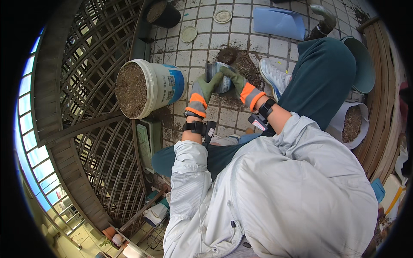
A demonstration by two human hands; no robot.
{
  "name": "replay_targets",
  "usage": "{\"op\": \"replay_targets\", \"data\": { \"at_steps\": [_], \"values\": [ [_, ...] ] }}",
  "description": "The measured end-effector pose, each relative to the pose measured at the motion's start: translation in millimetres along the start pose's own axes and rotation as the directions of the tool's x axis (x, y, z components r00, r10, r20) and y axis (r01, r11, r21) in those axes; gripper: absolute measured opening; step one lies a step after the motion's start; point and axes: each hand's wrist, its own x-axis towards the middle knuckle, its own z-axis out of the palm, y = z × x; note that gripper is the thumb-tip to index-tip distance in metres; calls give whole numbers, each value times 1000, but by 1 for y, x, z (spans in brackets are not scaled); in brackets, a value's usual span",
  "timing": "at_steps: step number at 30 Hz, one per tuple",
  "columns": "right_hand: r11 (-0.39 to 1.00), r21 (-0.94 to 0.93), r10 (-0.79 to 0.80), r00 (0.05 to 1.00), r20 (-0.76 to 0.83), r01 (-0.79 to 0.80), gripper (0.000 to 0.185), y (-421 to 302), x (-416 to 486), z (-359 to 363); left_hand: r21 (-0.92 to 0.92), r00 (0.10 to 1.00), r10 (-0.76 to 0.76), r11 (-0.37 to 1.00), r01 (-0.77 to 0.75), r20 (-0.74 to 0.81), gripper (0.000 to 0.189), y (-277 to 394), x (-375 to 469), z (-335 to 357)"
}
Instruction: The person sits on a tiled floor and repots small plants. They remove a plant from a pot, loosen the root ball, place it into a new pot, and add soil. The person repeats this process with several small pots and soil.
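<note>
Both my hands, in green and orange work gloves, hold a blue-grey streaked pot (222,84) low over the tiled floor. My left hand (205,86) grips its near left side, and my right hand (235,78) wraps its right side. The pot appears tipped, with a dark rim or edge towards the left; its inside is hidden. Loose dark soil (246,66) lies on the tiles just beyond my hands. Left of my left hand, a white and blue plastic bucket (161,87) leans towards the left, filled with brown granular soil (131,90).
A black pot (164,14), two round saucers (222,16) and a blue sheet (279,23) lie farther out. A metal pipe (323,21) stands at upper right. A green bucket (363,66) and a white bag of soil (361,111) are beside my right leg; wooden lattice (96,58) borders the left.
</note>
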Motion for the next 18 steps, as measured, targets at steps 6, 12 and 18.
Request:
{"op": "replay_targets", "data": {
  "at_steps": [6, 12, 18],
  "values": [
    [981, 108, 178, 974, -142, -163, 103, -4, -3, 15, -49, 995, -98, 994, 98, -4, 61, 15, -1, -2],
    [991, 73, 113, 992, -53, -109, 103, -11, -11, 19, -114, 993, -110, 988, 105, -35, 62, -9, 7, 1],
    [979, 88, 196, 970, -144, -185, 92, 3, -9, 5, -81, 990, -134, 988, 131, -35, 56, -18, 12, 13]
  ]
}}
